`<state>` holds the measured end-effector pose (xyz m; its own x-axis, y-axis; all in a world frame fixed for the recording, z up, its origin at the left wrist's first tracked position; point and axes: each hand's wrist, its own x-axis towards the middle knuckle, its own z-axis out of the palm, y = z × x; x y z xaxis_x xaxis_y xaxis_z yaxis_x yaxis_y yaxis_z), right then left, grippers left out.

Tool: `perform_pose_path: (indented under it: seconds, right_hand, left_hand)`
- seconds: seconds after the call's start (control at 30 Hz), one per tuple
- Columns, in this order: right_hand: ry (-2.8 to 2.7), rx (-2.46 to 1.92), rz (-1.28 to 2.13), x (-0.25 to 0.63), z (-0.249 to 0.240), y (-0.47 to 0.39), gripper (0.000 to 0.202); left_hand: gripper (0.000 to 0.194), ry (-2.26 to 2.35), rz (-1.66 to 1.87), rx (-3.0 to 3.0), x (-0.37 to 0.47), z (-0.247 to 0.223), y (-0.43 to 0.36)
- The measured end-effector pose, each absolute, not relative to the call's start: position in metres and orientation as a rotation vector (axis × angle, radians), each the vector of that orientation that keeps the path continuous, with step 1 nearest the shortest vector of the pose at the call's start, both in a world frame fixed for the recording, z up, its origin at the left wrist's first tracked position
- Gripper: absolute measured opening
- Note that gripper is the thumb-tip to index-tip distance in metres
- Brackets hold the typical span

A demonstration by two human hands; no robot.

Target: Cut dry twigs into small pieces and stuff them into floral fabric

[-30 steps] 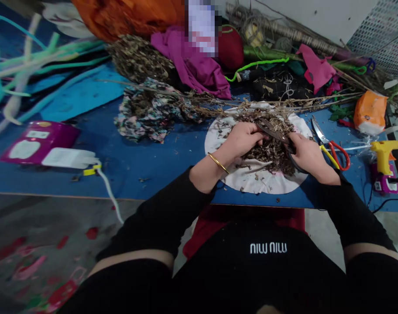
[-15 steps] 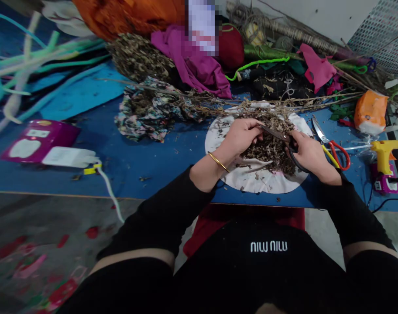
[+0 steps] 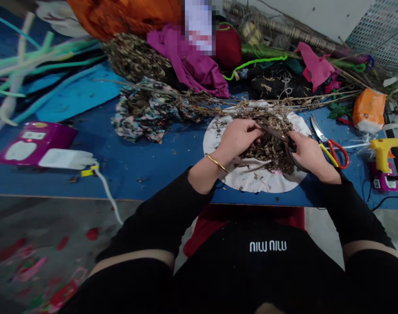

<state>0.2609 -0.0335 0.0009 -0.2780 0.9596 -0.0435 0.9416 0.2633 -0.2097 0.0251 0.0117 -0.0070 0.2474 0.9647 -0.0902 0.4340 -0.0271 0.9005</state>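
Note:
My right hand is closed round the dark handles of a pair of scissors, whose blades point left over a heap of dry brown leaves. My left hand, a gold bangle on its wrist, is pinched at the blade tips; what lies between its fingers is too small to make out. The leaf heap rests on a round white cloth at the table's front edge. Just right of my right hand lie other scissors with red and yellow handles.
At right are a yellow glue gun and an orange packet. Dry stems cross behind the cloth, near a flowered cloth bundle. A purple box with a white cable sits left on the blue table.
The whole view has shifted slightly. Both hands and the scissors hold nearly the same place over the leaves.

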Motion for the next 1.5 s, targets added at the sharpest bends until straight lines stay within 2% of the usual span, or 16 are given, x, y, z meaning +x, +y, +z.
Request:
perform_pose_path:
  seconds: [0.2, 0.5, 0.67, 0.93, 1.17, 1.5]
  right_hand:
    - [-2.386, -1.826, 0.287, 0.262, 0.002, -0.034, 0.036]
    - [-2.408, -1.834, 0.3, 0.263, 0.002, -0.034, 0.03]
    - [-2.427, -1.812, 0.231, 0.262, 0.001, -0.034, 0.039]
    - [-2.465, -1.858, 0.237, 0.26, 0.001, -0.035, 0.032]
    - [-2.444, -1.825, 0.24, 0.263, -0.004, -0.033, 0.027]
    - [-2.453, -1.86, 0.275, 0.262, 0.0, -0.033, 0.028]
  left_hand:
    - [0.019, 1.256, 0.667, 1.786, 0.019, 0.002, 0.013]
    - [0.024, 1.198, 0.7, 1.694, 0.017, -0.004, 0.016]
    - [0.018, 1.178, 0.638, 1.598, 0.018, 0.0, 0.014]
    - [0.006, 1.221, 0.696, 1.411, 0.022, 0.006, 0.009]
    - [0.004, 1.235, 0.713, 1.386, 0.021, 0.003, 0.013]
    - [0.013, 1.231, 0.72, 1.421, 0.021, 0.0, 0.014]
